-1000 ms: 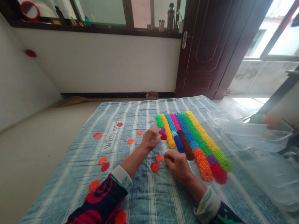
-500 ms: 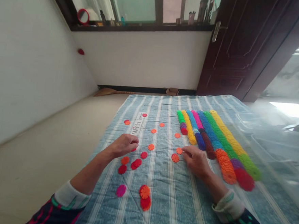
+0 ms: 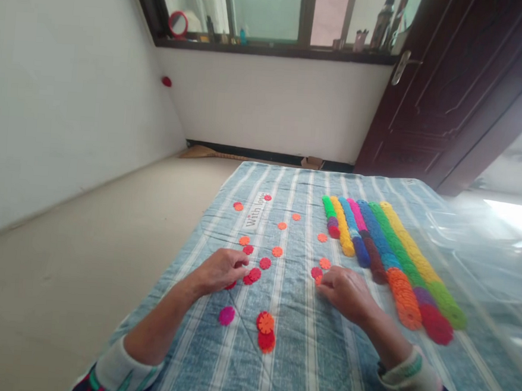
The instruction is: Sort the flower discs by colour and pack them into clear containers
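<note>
My left hand (image 3: 222,270) is low over the striped cloth, thumb and fingers together. Whatever they may hold is hidden. Beside its fingertips lie overlapping red notched plastic discs (image 3: 253,275), and a dark red disc (image 3: 230,285) peeks out below the palm. My right hand (image 3: 346,292) has its fingers closed at the edge of an orange notched disc (image 3: 318,280), mostly covered by the fingertips. A red disc (image 3: 316,272) touches that one, and another orange disc (image 3: 325,263) lies just beyond.
Colour-sorted rows of overlapping discs (image 3: 385,246) lie to the right, by a clear plastic container (image 3: 484,259). Loose discs are scattered mid-cloth, with an orange and red pile (image 3: 266,327) and a magenta disc (image 3: 226,316) nearer me. A door (image 3: 447,83) stands behind.
The view has turned left. My left hand has come nearer me, uncovering a red disc and covering an orange one. A red disc now shows by my right fingertips, which have moved onto the nearer orange disc.
</note>
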Demonstrator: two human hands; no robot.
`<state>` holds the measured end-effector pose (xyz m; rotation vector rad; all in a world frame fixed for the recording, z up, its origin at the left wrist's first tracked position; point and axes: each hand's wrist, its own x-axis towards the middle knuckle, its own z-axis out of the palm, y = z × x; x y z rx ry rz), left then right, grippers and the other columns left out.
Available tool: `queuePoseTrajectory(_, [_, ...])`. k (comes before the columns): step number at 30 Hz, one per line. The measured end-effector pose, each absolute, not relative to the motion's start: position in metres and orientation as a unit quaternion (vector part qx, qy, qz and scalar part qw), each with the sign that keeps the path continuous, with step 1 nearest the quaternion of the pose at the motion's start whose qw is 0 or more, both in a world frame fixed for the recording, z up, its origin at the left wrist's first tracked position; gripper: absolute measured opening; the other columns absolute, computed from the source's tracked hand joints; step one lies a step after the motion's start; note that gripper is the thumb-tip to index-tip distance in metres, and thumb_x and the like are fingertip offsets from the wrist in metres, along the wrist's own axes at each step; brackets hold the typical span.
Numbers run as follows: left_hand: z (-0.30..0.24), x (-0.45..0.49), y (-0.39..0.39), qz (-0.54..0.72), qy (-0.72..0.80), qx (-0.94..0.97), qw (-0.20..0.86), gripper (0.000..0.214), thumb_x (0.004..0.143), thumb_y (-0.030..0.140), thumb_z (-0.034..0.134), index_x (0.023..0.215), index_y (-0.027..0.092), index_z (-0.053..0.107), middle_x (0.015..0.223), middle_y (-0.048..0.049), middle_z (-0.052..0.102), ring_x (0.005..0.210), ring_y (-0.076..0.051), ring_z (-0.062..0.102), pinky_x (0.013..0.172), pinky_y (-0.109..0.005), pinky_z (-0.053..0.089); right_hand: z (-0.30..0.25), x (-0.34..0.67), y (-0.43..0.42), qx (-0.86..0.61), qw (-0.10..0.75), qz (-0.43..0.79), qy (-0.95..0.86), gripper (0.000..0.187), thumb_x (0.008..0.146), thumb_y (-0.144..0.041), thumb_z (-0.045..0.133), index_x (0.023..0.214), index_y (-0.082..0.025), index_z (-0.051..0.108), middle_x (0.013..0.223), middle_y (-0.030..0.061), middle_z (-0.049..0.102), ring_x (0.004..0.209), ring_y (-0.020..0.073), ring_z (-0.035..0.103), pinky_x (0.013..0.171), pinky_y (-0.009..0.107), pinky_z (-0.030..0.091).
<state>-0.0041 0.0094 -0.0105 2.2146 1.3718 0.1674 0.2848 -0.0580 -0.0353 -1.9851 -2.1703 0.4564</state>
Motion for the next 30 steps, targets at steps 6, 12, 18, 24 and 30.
queuePoseTrajectory(6, [-0.017,0.003,0.007,0.06,0.515,0.828,0.213,0.024,0.076,0.034,0.049,0.059,0.018,0.043,0.059,0.003,0.044,0.06,-0.012,0.043,0.059,-0.023,0.03,-0.036,0.279,-0.055,-0.693,0.078,0.131,-0.704,0.021,0.086,-0.034,0.053,0.082,-0.021,0.069,0.086,0.0049,0.07,0.081,0.0185,0.062,0.059,0.026,0.026])
queuePoseTrajectory(12, [-0.018,0.017,0.001,0.004,0.546,0.823,0.156,0.018,0.072,0.03,0.056,0.06,0.019,0.047,0.069,0.0003,0.051,0.063,-0.013,0.047,0.058,-0.025,0.028,-0.035,0.28,-0.053,-0.698,0.061,0.148,-0.698,0.03,0.089,-0.036,0.049,0.069,-0.021,0.066,0.076,0.0041,0.07,0.077,0.0177,0.063,0.058,0.026,0.025])
queuePoseTrajectory(18, [-0.021,0.02,-0.001,-0.001,0.553,0.822,0.135,0.015,0.076,0.032,0.054,0.067,0.019,0.055,0.077,-0.0022,0.058,0.068,-0.015,0.054,0.06,-0.025,0.032,-0.028,0.278,-0.04,-0.707,0.03,0.144,-0.692,0.017,0.084,-0.032,0.054,0.084,-0.023,0.069,0.083,0.0051,0.071,0.079,0.0185,0.063,0.058,0.026,0.024])
queuePoseTrajectory(24, [-0.024,0.019,-0.001,0.012,0.558,0.814,0.159,0.005,0.068,0.021,0.058,0.069,0.02,0.053,0.072,-0.0001,0.058,0.067,-0.015,0.052,0.061,-0.025,0.033,-0.029,0.275,-0.037,-0.712,0.04,0.155,-0.684,0.014,0.077,-0.026,0.058,0.086,-0.023,0.068,0.081,0.0042,0.069,0.078,0.0179,0.061,0.057,0.025,0.024])
queuePoseTrajectory(30, [-0.026,0.013,0.0,0.056,0.547,0.804,0.227,0.01,0.062,0.019,0.059,0.066,0.02,0.05,0.066,0.0028,0.053,0.063,-0.013,0.048,0.059,-0.024,0.032,-0.035,0.272,-0.038,-0.672,0.118,0.157,-0.714,0.013,0.077,-0.016,0.055,0.083,-0.021,0.065,0.079,0.0017,0.067,0.075,0.0155,0.058,0.062,0.024,0.03])
